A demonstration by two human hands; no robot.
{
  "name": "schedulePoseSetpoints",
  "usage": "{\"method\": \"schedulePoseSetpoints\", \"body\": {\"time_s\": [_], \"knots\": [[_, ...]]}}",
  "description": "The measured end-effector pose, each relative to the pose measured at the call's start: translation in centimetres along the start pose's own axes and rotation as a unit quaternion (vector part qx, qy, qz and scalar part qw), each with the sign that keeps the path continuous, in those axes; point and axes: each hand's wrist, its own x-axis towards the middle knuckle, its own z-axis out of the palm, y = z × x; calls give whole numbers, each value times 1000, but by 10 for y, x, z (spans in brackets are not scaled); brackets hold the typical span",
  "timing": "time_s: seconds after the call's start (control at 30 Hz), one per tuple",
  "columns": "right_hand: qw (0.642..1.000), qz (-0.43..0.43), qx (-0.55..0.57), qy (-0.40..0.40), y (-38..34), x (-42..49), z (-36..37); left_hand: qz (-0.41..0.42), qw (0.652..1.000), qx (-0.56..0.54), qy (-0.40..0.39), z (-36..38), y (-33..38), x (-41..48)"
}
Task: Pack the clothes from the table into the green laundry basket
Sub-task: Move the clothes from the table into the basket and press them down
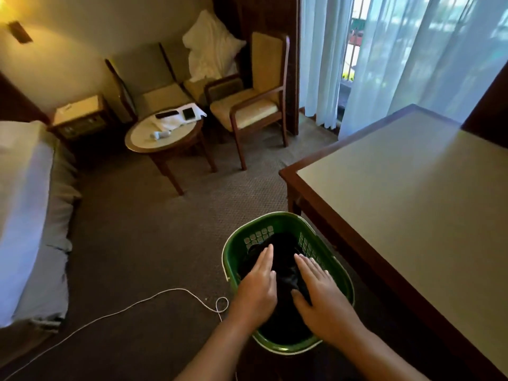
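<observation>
The green laundry basket [233,248] stands on the carpet beside the corner of the big table [412,202]. Dark clothes [284,259] lie bunched inside it. My left hand [257,287] lies flat on the left side of the dark pile with its fingers straight. My right hand [320,292] rests flat on the right side of the pile, fingers straight too. Both hands are inside the basket's rim. The table's pale top shows no clothes in the part that I see.
A white cable [154,298] snakes across the carpet left of the basket. A bed [24,210] runs along the left. Further back stand a round side table [162,133] with small items, two armchairs [253,105] and a white pillow [211,48]. Curtains hang behind the big table.
</observation>
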Motion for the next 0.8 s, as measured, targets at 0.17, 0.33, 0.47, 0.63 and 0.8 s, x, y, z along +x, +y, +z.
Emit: {"method": "schedulePoseSetpoints", "body": {"time_s": [0.17, 0.33, 0.47, 0.63, 0.8], "knots": [[1000, -13, 17, 18, 2, -20, -19, 1, 1000, 25, -1, -1, 11, -16], [999, -14, 31, 11, 7, -51, -36, -11, 1000, 29, -1, 2, 25, -44], [998, -18, 54, 3, 10, -70, -37, -21, 999, 25, 9, 6, 32, -65], [997, -29, 67, -8, 8, -82, -30, -35, 999, 12, 19, 16, 38, -80], [997, -23, 75, -26, 5, -83, -25, -56, 998, 1, 17, 22, 32, -88]]}}
